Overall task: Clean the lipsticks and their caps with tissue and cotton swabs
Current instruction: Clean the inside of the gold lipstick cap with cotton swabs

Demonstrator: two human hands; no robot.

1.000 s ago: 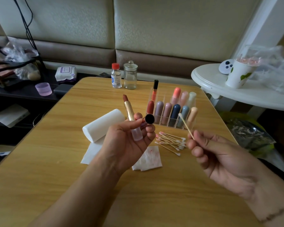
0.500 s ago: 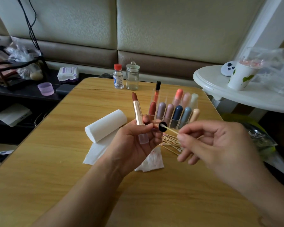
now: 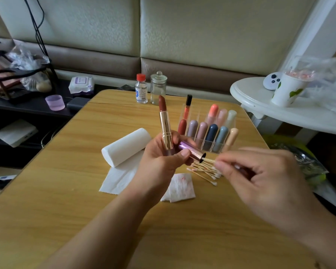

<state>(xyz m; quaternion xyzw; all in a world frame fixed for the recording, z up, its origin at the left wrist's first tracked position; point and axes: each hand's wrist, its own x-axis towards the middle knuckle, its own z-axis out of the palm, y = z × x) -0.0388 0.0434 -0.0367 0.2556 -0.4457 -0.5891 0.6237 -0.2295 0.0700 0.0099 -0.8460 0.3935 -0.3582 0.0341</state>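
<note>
My left hand holds an open gold lipstick upright, its dark red tip up, and also grips its shiny purple cap sideways, opening to the right. My right hand pinches a cotton swab whose tip is inside the cap's mouth. Loose cotton swabs lie on the wooden table below the cap. A stained folded tissue rests under my left hand. A tissue roll lies to the left.
A clear organizer holds several capped lipsticks behind my hands. A small red-capped bottle and a glass jar stand at the table's far edge. A white side table with a paper cup is at right.
My left hand turned the cap so its side shows, and lifted the lipstick slightly. My right hand pushed the swab further into the cap opening.
</note>
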